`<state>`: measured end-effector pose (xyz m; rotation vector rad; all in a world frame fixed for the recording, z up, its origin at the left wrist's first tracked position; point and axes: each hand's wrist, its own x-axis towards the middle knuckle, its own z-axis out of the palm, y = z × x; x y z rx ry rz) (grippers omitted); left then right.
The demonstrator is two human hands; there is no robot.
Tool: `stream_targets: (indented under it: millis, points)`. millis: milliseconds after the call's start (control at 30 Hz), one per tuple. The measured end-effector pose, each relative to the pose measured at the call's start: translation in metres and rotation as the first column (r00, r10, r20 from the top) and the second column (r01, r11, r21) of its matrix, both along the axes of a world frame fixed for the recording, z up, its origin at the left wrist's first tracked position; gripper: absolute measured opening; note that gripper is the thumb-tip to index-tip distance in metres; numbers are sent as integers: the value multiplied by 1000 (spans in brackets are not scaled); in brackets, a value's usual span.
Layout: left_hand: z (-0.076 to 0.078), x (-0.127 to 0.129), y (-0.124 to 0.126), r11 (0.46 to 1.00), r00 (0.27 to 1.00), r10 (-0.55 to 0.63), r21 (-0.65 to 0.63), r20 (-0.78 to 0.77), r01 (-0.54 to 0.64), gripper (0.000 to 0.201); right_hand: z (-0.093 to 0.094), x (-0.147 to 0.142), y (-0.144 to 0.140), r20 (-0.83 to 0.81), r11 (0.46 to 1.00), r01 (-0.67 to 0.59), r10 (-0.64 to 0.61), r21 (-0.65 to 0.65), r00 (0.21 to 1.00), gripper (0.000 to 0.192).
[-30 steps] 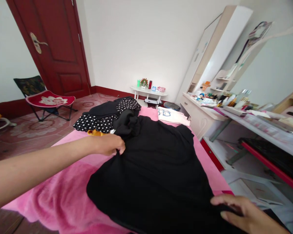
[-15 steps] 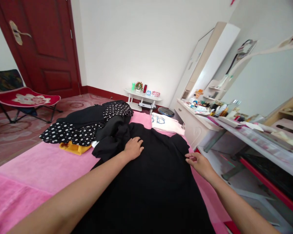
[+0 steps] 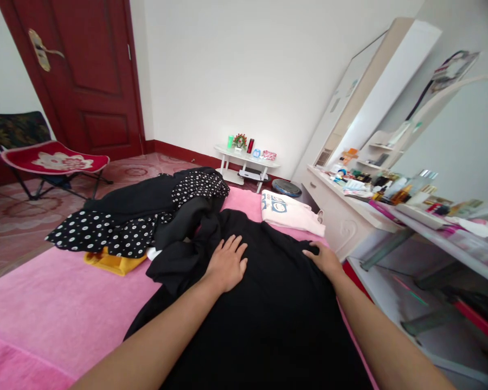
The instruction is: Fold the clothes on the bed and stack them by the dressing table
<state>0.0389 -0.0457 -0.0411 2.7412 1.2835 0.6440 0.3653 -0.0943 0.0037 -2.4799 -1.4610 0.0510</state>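
A long black garment lies spread on the pink bed cover, its neck end away from me. My left hand rests on its upper left part, palm down with fingers stretched out. At the upper right edge, my right hand has its fingers bent on the cloth by the sleeve, which they appear to pinch. The fingertips are partly hidden in the black fabric. Left of the garment is a heap of clothes with black polka-dot cloth and a yellow piece.
A folded pale pink garment with a blue print lies at the bed's far right. Beyond stands a low white table with small items. A crowded dressing table runs along the right. A red folding chair stands left.
My right hand has moved inward over the sleeve, and the garment's right edge has shifted with it. My left hand stays flat on the cloth. The view has turned slightly left.
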Motion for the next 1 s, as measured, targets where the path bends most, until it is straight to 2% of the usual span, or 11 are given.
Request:
stream_targets:
  millis: [133, 233, 300, 367, 467, 533, 633, 700, 800, 900, 1000]
  points:
    - [3, -2, -2, 1000, 1000, 3, 3, 27, -3, 46, 24, 0, -17, 181, 974, 150, -180, 168, 967, 29]
    - [7, -4, -4, 1000, 998, 11, -3, 63, -11, 46, 46, 16, -43, 273, 849, 268, -420, 456, 866, 25]
    - [9, -5, -6, 1000, 997, -2, -8, 71, 3, 44, 56, 23, -62, 320, 813, 245, -458, 528, 829, 24]
    - [10, -5, -7, 1000, 997, -22, -6, 67, 23, 41, 61, 18, -79, 416, 868, 111, -339, 484, 844, 21]
    - [9, -4, -8, 999, 998, -33, -5, 58, 33, 39, 61, -16, -95, 436, 964, -217, 132, 150, 890, 17]
    - [9, -3, -8, 1000, 998, -29, -9, 58, 30, 38, 59, -49, -97, 174, 893, -430, 448, -131, 877, 19]
    - [10, -3, -8, 1000, 998, -24, -5, 61, 24, 38, 56, -89, -81, -296, 768, -609, 545, -199, 785, 32]
    - [10, -4, -7, 1000, 998, -28, 1, 58, 28, 38, 52, -97, -59, -315, 832, -554, 522, -16, 793, 36]
    - [9, -4, -5, 999, 998, -38, -1, 49, 38, 39, 35, -84, -20, 1, 917, -312, 322, 247, 947, 39]
    - [5, -3, -3, 1000, 999, -20, -9, 43, 20, 40, 6, -64, 6, 125, 989, -2, -17, 149, 992, 67]
    - [2, -1, -4, 999, 999, 34, -9, 23, -34, 45, -19, -55, 12, 134, 985, 173, -175, 25, 975, 74]
